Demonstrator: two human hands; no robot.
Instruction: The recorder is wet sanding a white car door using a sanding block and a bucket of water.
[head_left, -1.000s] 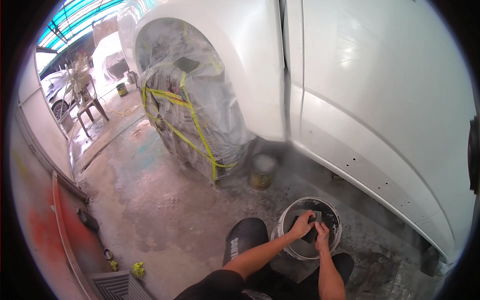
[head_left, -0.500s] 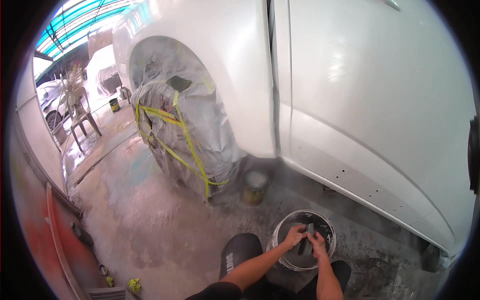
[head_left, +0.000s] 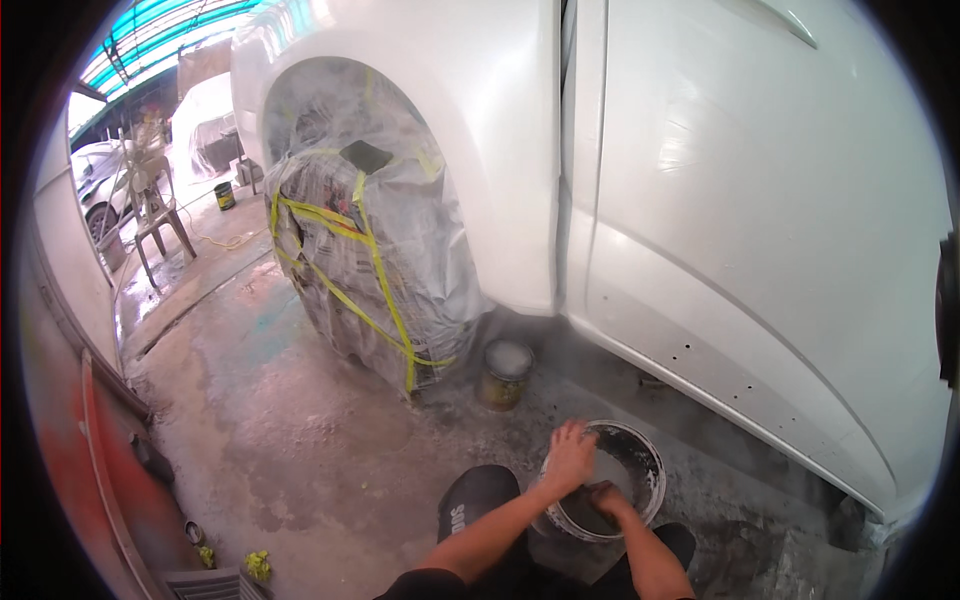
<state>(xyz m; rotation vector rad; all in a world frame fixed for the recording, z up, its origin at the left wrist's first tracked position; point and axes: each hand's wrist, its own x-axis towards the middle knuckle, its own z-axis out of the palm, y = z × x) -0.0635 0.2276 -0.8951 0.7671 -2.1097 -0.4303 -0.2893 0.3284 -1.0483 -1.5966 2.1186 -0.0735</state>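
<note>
My left hand (head_left: 572, 457) is over the left rim of a round bucket (head_left: 657, 488), its fingers stretched away from me and apart. I see nothing held in it, though its palm is turned from view. Lower down, my right hand (head_left: 606, 497) reaches inside the bucket with curled fingers. Whatever it grips is hidden by the hand and the shadow. Greyish liquid (head_left: 612, 465) shows in the bucket, whose rim is pale and stained. The bucket stands on the floor between my knees.
A white car body (head_left: 740, 200) rises ahead and to the right. Its wheel (head_left: 340, 250) is wrapped in plastic and yellow tape, with a dark green pad (head_left: 366, 156) on top. A can (head_left: 507, 372) stands beyond the bucket. A chair (head_left: 158, 215) is far left.
Both hands held a grey flat block above the bucket; now they are apart. My left hand has moved up and left, my right hand down into the bucket. The block is out of sight.
</note>
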